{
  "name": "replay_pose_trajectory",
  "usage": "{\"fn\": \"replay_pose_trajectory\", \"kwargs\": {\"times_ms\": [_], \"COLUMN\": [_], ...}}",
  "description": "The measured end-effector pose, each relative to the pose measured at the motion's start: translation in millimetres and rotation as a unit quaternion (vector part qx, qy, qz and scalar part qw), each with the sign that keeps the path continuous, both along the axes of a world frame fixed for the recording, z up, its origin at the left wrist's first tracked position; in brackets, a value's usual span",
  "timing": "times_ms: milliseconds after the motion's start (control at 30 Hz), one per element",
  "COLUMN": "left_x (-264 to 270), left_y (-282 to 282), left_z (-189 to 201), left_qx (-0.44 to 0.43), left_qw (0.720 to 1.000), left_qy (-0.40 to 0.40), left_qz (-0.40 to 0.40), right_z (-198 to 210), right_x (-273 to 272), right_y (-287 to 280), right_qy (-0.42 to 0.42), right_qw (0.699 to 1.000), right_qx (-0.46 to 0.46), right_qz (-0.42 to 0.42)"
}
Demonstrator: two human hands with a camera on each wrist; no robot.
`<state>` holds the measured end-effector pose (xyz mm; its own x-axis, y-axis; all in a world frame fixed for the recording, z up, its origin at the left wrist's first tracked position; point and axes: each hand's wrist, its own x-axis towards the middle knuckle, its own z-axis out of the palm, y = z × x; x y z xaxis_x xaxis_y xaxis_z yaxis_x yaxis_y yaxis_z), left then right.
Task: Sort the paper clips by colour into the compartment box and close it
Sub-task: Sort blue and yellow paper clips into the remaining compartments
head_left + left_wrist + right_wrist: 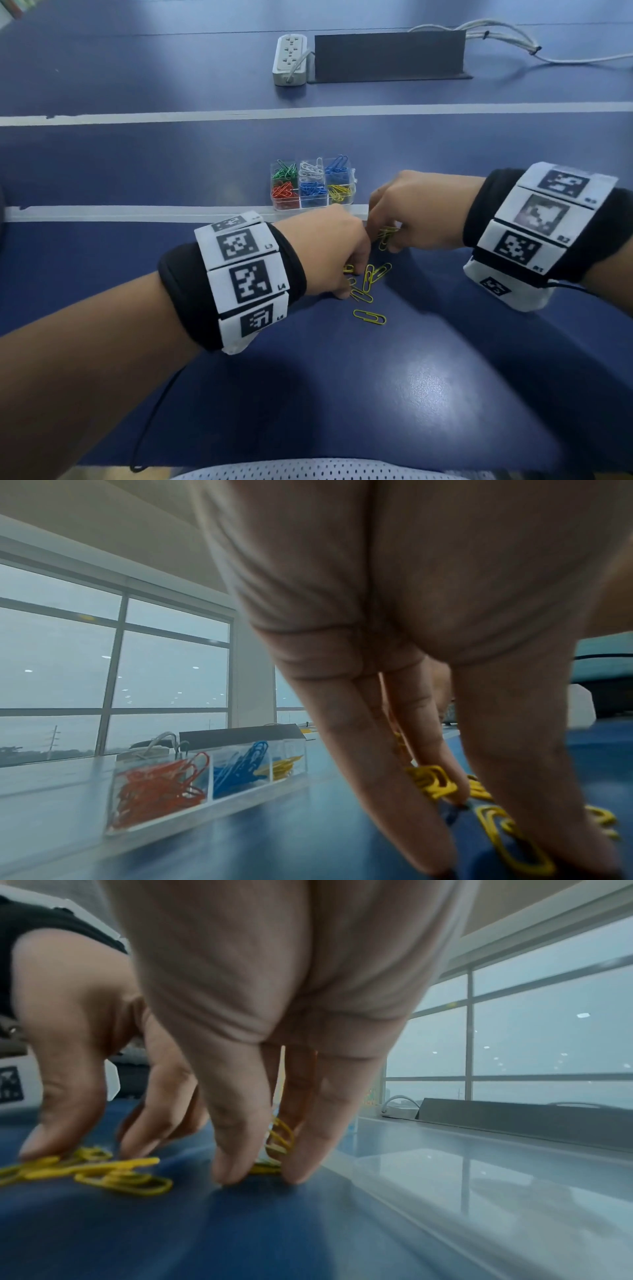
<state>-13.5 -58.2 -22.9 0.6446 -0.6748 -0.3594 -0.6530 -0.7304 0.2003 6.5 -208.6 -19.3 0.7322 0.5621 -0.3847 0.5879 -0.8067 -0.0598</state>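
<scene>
My right hand (421, 209) pinches a small bunch of yellow clips (387, 236) just above the blue counter (445, 377). My left hand (325, 253) has its fingertips down on the loose yellow clips (368, 279) scattered close by; whether it grips any I cannot tell. The clear compartment box (286, 205) stands open just beyond my hands, with green, white, blue, red and yellow clips in separate compartments.

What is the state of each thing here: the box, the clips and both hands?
compartment box: open, clips in all six compartments.
loose yellow clips: lying on the table.
left hand: fingers pinching one of the loose yellow clips.
right hand: fingers holding a yellow clip bunch.
</scene>
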Motion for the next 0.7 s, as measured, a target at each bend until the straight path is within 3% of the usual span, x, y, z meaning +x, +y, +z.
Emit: {"fn": "replay_pose_trajectory", "kwargs": {"times_ms": [433,567,700], "left_x": [13.2,36.7,62.6], "left_y": [9.9,15.3,15.3], "left_z": [7.9,17.3,17.5], "left_qx": [-0.05,-0.122,-0.197], "left_qw": [0.998,0.984,0.953], "left_qy": [-0.022,-0.046,-0.044], "left_qz": [0.036,0.124,0.224], "right_z": [-3.9,0.8,4.8], "right_x": [-5.4,6.7,26.1], "right_y": [0.7,8.1,13.7], "right_qy": [-0.038,-0.072,-0.091], "right_qw": [0.999,0.988,0.945], "right_qx": [0.006,0.089,0.221], "right_qz": [-0.029,-0.108,-0.223]}}
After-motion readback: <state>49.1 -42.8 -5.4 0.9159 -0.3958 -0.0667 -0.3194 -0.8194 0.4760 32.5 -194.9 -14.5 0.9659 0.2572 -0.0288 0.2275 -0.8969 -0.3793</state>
